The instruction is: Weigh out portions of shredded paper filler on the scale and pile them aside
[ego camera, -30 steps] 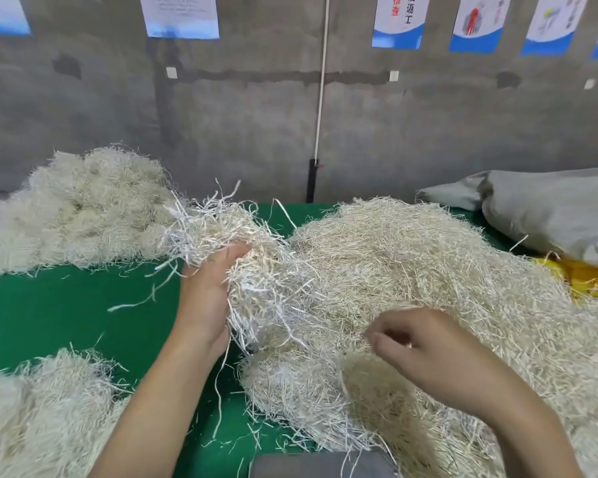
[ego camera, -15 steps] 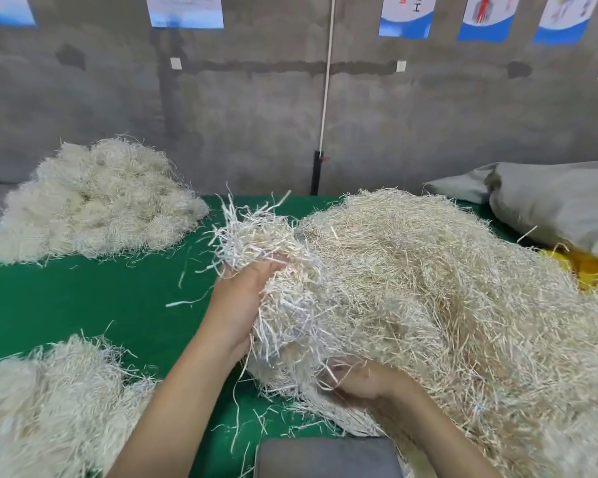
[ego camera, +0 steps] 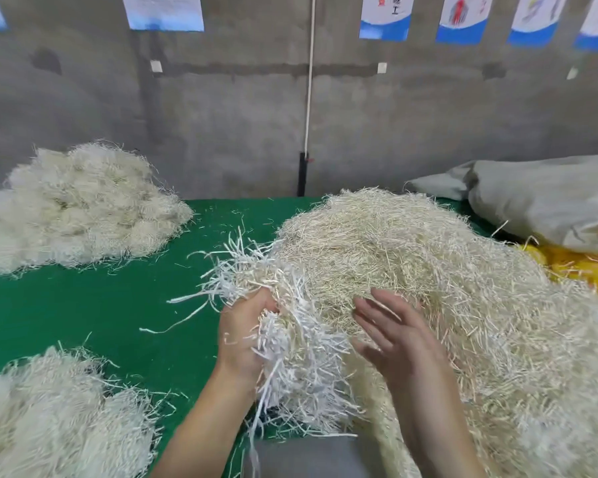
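— What is this made of?
— Paper. The strips [ego camera: 290,346] in my left hand [ego camera: 240,339] are thin, white and matt; the big heap [ego camera: 428,270] looks cream and rough.
— And the table cover [ego camera: 83,305]?
— Green cloth, matt, a little fuzzy.

Left hand [ego camera: 242,336] grips a clump of white shredded paper [ego camera: 290,343], strands hanging over grey scale [ego camera: 304,457] at bottom edge. Right hand [ego camera: 394,336], fingers spread, is just beside it, over big cream heap [ego camera: 463,288] on green table [ego camera: 83,305]. Two more piles at left, far [ego camera: 80,208] & near [ego camera: 56,415].
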`<state>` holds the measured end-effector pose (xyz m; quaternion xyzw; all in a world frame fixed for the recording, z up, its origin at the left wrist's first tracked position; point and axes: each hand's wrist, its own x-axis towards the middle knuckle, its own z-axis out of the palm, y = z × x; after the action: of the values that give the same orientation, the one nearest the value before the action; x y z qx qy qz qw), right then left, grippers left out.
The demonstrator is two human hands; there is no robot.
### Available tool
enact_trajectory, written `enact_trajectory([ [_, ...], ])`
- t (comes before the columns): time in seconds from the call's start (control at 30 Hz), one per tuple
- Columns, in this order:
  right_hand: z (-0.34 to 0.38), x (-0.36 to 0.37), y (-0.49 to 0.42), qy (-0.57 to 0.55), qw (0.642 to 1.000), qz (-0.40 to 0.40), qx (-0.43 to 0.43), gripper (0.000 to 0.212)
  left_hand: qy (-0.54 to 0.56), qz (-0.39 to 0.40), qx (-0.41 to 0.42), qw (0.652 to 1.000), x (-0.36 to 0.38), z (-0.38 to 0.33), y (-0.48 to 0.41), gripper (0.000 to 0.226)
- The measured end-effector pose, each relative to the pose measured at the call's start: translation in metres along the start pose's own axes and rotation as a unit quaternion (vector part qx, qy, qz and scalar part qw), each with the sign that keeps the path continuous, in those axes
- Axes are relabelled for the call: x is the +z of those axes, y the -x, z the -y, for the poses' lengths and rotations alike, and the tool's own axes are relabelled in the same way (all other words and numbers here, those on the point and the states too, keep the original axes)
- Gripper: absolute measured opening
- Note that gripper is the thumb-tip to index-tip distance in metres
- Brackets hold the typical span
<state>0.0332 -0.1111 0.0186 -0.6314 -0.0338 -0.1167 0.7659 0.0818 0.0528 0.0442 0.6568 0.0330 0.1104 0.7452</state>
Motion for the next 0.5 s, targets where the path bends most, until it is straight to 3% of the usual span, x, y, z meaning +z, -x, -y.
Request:
enact_trajectory([
  [0.1, -0.004, 0.037, 0.001, 0.054, 0.987, 0.117, 0.097, 0.076, -0.044, 0.03, -0.017, 0.998, 0.009, 0.012, 0.008, 0.049],
  [0.13, -0.008, 0.046, 0.001, 0.044, 0.983, 0.127, 0.122, 0.097, -0.105, 0.081, -0.027, 0.991, 0.01, 0.018, 0.011, 0.058],
  [0.17, -0.012, 0.052, 0.003, 0.025, 0.981, 0.118, 0.152, 0.117, -0.196, 0.151, -0.026, 0.968, 0.01, 0.025, 0.016, 0.08],
  [0.2, -0.014, 0.055, 0.004, 0.004, 0.979, 0.095, 0.179, 0.127, -0.285, 0.178, -0.023, 0.941, 0.009, 0.034, 0.02, 0.084],
  [0.27, -0.019, 0.051, 0.006, -0.032, 0.98, 0.023, 0.197, 0.121, -0.339, 0.115, -0.016, 0.933, 0.002, 0.043, 0.025, 0.07],
  [0.33, -0.021, 0.046, 0.007, -0.033, 0.976, -0.009, 0.215, 0.103, -0.335, 0.106, -0.093, 0.932, -0.006, 0.047, 0.028, 0.092],
  [0.4, -0.022, 0.04, 0.008, 0.003, 0.979, -0.003, 0.205, 0.08, -0.317, 0.158, -0.144, 0.924, -0.014, 0.048, 0.022, 0.103],
  [0.5, -0.022, 0.032, 0.012, 0.068, 0.979, -0.019, 0.19, 0.088, -0.178, 0.274, -0.137, 0.935, -0.031, 0.048, 0.028, 0.121],
])
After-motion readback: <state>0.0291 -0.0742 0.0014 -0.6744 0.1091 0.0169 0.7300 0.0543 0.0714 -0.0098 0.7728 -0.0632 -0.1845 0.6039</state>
